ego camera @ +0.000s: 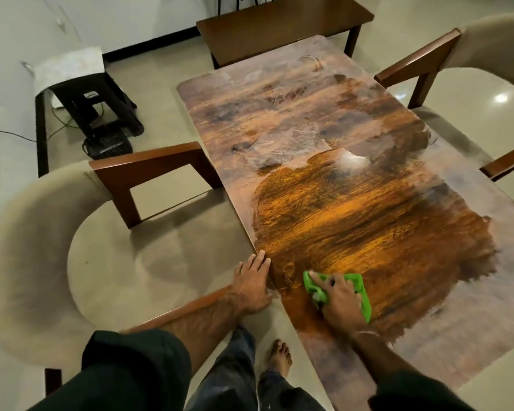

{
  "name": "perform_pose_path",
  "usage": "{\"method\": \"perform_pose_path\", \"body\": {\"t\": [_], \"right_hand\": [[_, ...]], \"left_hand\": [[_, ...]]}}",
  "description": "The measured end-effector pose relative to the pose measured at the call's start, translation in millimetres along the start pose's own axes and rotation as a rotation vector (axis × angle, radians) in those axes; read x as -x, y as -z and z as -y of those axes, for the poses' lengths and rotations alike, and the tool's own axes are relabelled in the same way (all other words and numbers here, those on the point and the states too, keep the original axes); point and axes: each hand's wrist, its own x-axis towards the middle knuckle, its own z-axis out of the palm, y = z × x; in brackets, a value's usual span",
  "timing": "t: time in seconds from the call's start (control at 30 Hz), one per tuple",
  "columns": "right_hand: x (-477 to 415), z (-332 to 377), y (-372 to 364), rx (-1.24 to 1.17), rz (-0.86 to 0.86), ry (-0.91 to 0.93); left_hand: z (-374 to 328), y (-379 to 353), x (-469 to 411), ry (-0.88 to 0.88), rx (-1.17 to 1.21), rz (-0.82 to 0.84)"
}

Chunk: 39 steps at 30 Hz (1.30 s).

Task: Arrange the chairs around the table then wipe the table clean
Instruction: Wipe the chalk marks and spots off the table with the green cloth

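A long wooden table [324,137] runs away from me, dusty grey at its far end and along the right, bright orange-brown in a wiped patch near me. My right hand [339,298] presses a green cloth [359,289] flat on the near left part of the top. My left hand [252,284] rests with straight fingers on the table's left edge. A beige armchair with brown wooden arms [149,164] stands at the left side, close against the table. Another beige armchair [428,57] stands at the right side.
A dark wooden bench [279,25] stands across the table's far end. A black stool [92,93] with a pale sheet on it, cables and a black device sit on the floor at the left. My bare foot [279,357] stands by the table's near left edge.
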Motion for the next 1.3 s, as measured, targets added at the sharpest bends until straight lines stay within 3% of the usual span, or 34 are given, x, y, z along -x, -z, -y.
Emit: {"method": "perform_pose_path", "body": {"t": [0.07,0.17,0.23,0.3,0.43,0.57,0.63,0.8,1.03,1.3], "right_hand": [[-5.5,41.5,-7.1,-0.017,0.003,-0.058],[0.4,52.0,-12.3,0.153,0.190,0.331],[-5.6,35.5,0.8,0.212,0.270,0.462],[-23.2,39.5,6.2,0.159,0.223,0.357],[-58.7,107.8,-0.9,-0.014,0.081,-0.074],[-53.9,154.7,-10.6,0.070,0.206,0.145],[-55.3,165.2,-9.3,-0.057,0.275,0.230],[-40.9,232.4,-2.9,-0.326,0.044,0.294],[20.6,397.1,-41.2,-0.396,-0.023,0.250],[58.3,507.6,-80.3,-0.448,-0.056,0.068]], "left_hand": [[3.0,-0.1,0.7,0.006,-0.003,-0.022],[11.7,1.9,1.6,0.012,-0.012,-0.056],[18.4,3.9,5.4,0.025,-0.009,-0.078],[27.5,7.3,12.9,0.043,0.010,-0.102],[47.5,15.0,31.7,0.094,0.055,-0.145],[73.0,23.1,54.0,0.127,0.046,-0.180],[90.5,27.8,67.2,0.122,0.054,-0.184],[150.0,44.0,111.5,0.121,0.073,-0.247],[264.4,82.0,191.2,0.087,0.022,-0.361],[364.0,120.0,244.0,0.019,-0.021,-0.306]]}}
